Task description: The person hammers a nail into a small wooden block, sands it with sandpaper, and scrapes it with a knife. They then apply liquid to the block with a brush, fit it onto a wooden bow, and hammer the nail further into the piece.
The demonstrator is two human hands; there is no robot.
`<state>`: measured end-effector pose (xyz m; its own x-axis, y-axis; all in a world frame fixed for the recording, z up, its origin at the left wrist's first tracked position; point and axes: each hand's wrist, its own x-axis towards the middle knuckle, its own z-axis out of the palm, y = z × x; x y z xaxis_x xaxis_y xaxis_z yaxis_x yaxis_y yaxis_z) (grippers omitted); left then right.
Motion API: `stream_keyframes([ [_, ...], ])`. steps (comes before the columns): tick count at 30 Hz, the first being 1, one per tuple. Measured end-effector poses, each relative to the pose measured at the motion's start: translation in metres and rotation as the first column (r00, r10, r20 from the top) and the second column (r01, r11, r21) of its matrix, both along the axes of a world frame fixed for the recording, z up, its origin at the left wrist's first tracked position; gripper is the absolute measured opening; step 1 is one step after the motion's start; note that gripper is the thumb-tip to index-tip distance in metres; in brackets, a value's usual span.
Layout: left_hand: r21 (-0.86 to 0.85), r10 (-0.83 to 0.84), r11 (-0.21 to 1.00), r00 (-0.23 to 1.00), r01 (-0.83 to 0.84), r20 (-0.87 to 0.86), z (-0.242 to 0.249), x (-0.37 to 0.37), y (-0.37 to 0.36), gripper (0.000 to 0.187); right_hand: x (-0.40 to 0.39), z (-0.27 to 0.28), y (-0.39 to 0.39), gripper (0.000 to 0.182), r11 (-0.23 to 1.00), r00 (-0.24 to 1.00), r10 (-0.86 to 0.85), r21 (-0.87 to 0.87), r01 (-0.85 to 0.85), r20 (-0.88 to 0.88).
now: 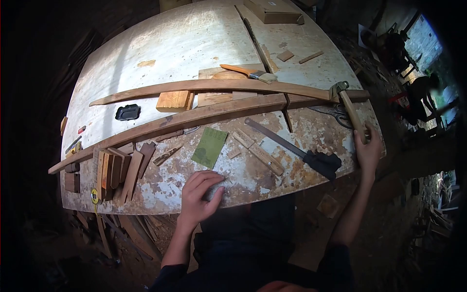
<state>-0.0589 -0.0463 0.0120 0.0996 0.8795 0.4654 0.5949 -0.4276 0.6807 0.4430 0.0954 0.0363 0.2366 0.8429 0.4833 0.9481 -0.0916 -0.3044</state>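
Observation:
My right hand [368, 150] is wrapped round the wooden handle of a hammer [351, 108] near the table's right edge. The hammer's metal head rests on or just over the end of a long curved wooden strip [214, 86]. At the front edge, my left hand [200, 195] lies on the worn tabletop, fingers bent and thumb apart, with nothing visible in it. A green sheet of sandpaper [209, 147] lies just beyond it. Between my hands are a wooden piece with a slot [259, 153] and a handsaw [287, 143] with a dark-wrapped handle.
A long wooden beam [180, 121] crosses the table [160, 48]. Behind it lie a paintbrush [243, 71], a wood block [173, 101] and a black tray [128, 112]. Scissors [335, 114] sit by the hammer. Several wood offcuts [114, 170] stand at left beside a tape measure [95, 196].

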Motion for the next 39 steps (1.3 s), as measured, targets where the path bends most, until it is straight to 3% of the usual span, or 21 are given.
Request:
stream_keyframes([
  [5,0.001,0.011,1.0,1.0,-0.011,0.019,0.002,0.001,0.0,0.021,-0.005,-0.004,0.012,0.042,0.994,0.998,-0.038,-0.107,0.032,-0.052],
  [8,0.017,0.022,1.0,1.0,-0.022,0.01,0.001,-0.001,0.001,0.02,-0.003,-0.007,0.004,0.039,1.0,1.0,0.022,0.004,-0.022,-0.018],
  [11,0.0,0.051,0.999,0.998,-0.051,-0.029,0.002,0.0,0.002,0.018,0.002,-0.018,-0.021,0.038,0.992,0.956,0.118,0.084,-0.098,-0.27],
  [12,-0.014,0.063,0.998,0.997,-0.064,-0.05,0.002,0.0,0.002,0.017,-0.004,-0.014,-0.036,0.039,0.981,0.825,0.193,0.112,-0.158,-0.531],
  [14,-0.025,0.082,0.996,0.993,-0.084,-0.08,0.0,0.0,0.001,0.015,-0.037,0.007,-0.072,0.041,0.952,0.354,0.279,0.209,-0.224,-0.892],
  [17,-0.003,0.095,0.995,0.985,-0.096,-0.142,-0.003,0.002,0.003,0.012,-0.082,0.027,-0.105,0.045,0.849,0.068,0.46,0.417,-0.324,-0.885],
  [19,0.033,0.107,0.994,0.966,-0.102,-0.233,0.0,0.005,0.006,0.011,-0.098,0.024,-0.108,0.046,0.723,-0.151,0.485,0.492,-0.485,-0.862],
  [21,-0.012,0.089,0.995,0.957,-0.096,-0.277,0.007,0.01,0.01,0.012,-0.122,0.006,-0.109,0.047,0.708,-0.268,0.498,0.565,-0.424,-0.825],
  [23,-0.062,0.084,0.992,0.949,-0.108,-0.305,0.011,0.012,0.012,0.013,-0.131,-0.004,-0.108,0.044,0.712,-0.309,0.477,0.568,-0.413,-0.823],
  [26,-0.152,0.075,0.98,0.948,-0.127,-0.309,0.016,0.018,0.015,0.014,-0.144,-0.009,-0.097,0.038,0.815,-0.265,0.286,0.379,-0.439,-0.921],
  [29,-0.264,0.068,0.953,0.952,-0.151,-0.299,0.021,0.022,0.02,0.014,-0.157,-0.025,-0.083,0.031,0.868,-0.014,0.138,0.128,-0.479,-0.99],
  [33,-0.388,0.045,0.907,0.952,-0.166,-0.303,0.031,0.023,0.025,0.012,-0.153,-0.018,-0.076,0.027,0.825,0.007,0.09,0.071,-0.56,-0.996],
  [39,-0.416,-0.027,0.901,0.942,-0.122,-0.336,0.039,0.025,0.038,0.011,-0.157,-0.017,-0.083,0.027,0.824,0.086,0.066,0.005,-0.567,-0.994],
])
